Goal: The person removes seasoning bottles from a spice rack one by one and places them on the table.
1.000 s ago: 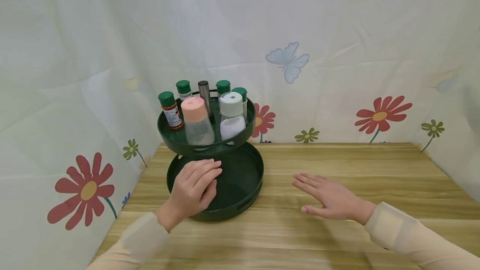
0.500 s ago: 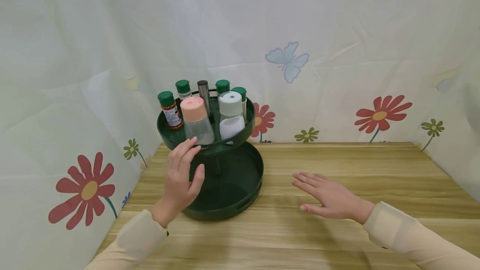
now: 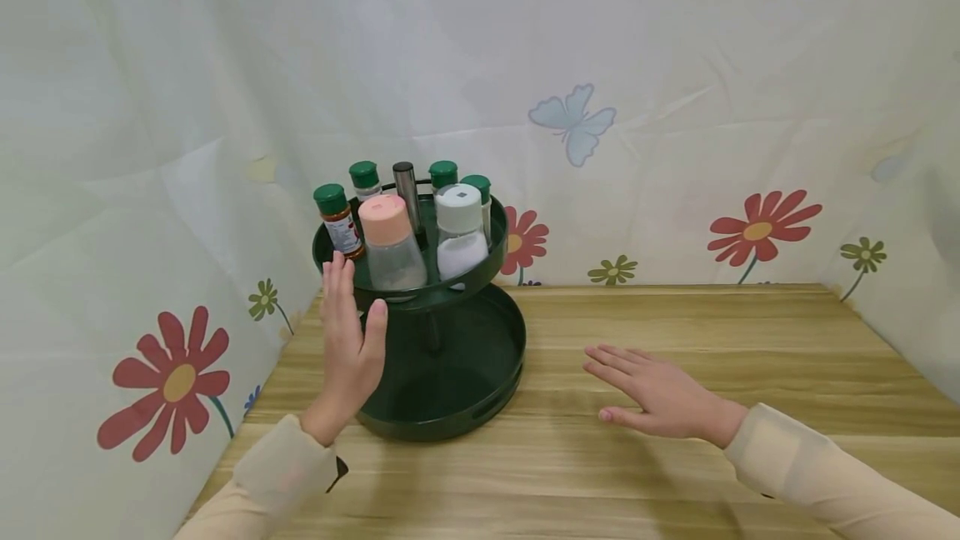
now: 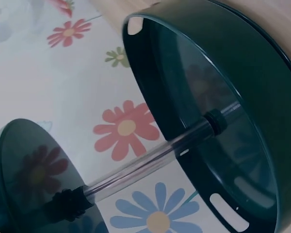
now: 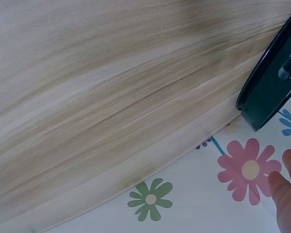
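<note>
A left hand [image 3: 351, 357], fingers straight, is at the rim of the upper tray [image 3: 450, 295] of a green two-tier rack [image 3: 427, 430] near the surface's [image 3: 750, 357] left edge, contact unclear, where light, level pressure should keep bottles [image 3: 461, 248] steady; the right hand [image 3: 660, 394], fingers outstretched, is apart.

Dark green stand [image 3: 468, 365], pink bottle cap [image 3: 385, 220], flowered white backdrop [image 3: 675, 32], wood-grained table [image 3: 675, 319]

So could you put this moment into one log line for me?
left hand: fingers straight, at upper tray rim, contact unclear; right hand: fingers extended, right of lower tray, holding nothing; bottles: upright on upper tray
</note>
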